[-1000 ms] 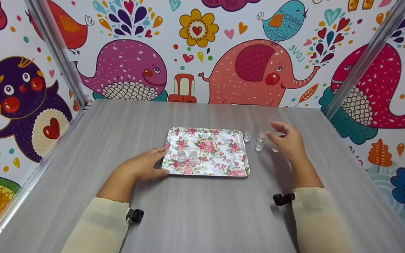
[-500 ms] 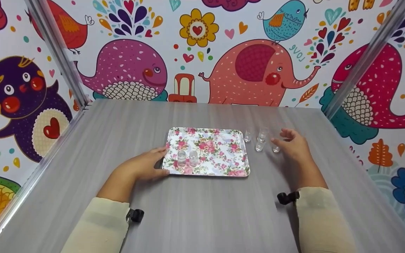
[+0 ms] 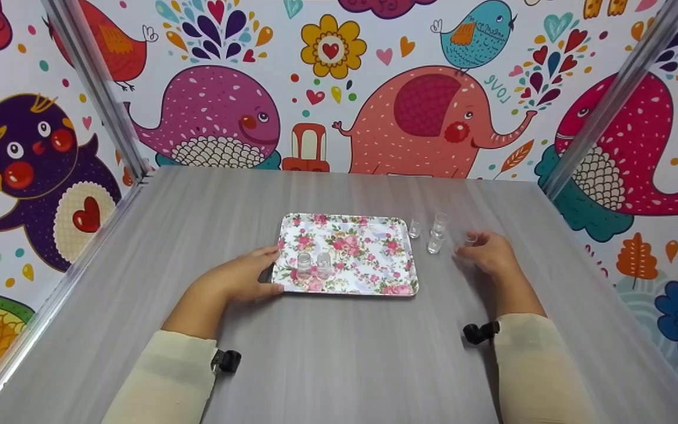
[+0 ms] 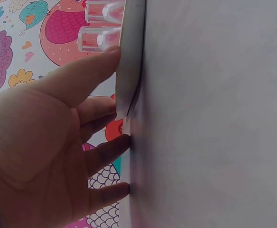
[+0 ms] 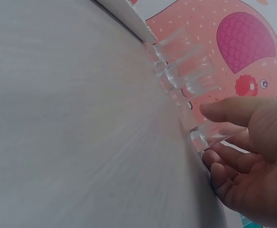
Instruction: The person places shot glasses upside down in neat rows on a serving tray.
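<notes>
My left hand [image 3: 245, 277] rests at the left side of a floral tray [image 3: 368, 277], thumb on the rim near the front corner. In the left wrist view its fingers are spread and fairly straight, two tips down at the table. Two clear shot glasses [image 3: 313, 265] stand on the tray's front left part. My right hand [image 3: 492, 254] is low over the table right of the tray, thumb and fingers around a clear shot glass [image 5: 198, 138], mostly hidden by the hand in the head view. Three more shot glasses [image 3: 435, 242] stand between that hand and the tray.
The grey wood-grain table [image 3: 339, 359] runs back to a wall [image 3: 315, 112] printed with cartoon animals. Metal posts [image 3: 100, 100] rise at the back corners. A small black camera [image 3: 480, 333] sits at the right wrist, and another camera [image 3: 227, 361] at the left.
My right hand has moved right, then lowered, from above the glasses to around the rightmost one. The left hand, the tray and the other glasses stay in place.
</notes>
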The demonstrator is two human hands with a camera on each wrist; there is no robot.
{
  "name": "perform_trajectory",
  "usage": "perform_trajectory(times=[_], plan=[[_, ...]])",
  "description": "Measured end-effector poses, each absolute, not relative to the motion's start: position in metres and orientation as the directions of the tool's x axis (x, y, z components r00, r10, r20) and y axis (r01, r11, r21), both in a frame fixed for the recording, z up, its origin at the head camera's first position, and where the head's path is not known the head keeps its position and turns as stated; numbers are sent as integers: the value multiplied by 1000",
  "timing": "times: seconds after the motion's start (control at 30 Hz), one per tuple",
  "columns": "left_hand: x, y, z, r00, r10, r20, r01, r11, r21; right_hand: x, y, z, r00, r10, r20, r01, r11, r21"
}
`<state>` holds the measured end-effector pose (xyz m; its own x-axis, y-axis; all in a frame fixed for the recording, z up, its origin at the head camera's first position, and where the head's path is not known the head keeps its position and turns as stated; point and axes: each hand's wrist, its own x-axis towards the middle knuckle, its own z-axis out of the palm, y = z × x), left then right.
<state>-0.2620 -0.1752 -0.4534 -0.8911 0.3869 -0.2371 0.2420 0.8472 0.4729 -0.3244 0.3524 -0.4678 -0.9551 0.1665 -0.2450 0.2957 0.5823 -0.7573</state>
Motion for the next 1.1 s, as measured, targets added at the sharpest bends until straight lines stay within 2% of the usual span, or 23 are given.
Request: perform_trajectory(times=[0.23,0.67,1.1], plan=[[-261,-174,-451,-893,384,-236,241,849,470,-324,352,-472,-968,166,-188,251,628,-737],[-261,-174,-451,-889,393,-234,248,844,475,-325,350,-471,-952,223,-210,305,616,-726],[-263,-176,-455,-892,390,-230,251,848,467,-325,344,-461,-945,239,-224,315,478,-820]])
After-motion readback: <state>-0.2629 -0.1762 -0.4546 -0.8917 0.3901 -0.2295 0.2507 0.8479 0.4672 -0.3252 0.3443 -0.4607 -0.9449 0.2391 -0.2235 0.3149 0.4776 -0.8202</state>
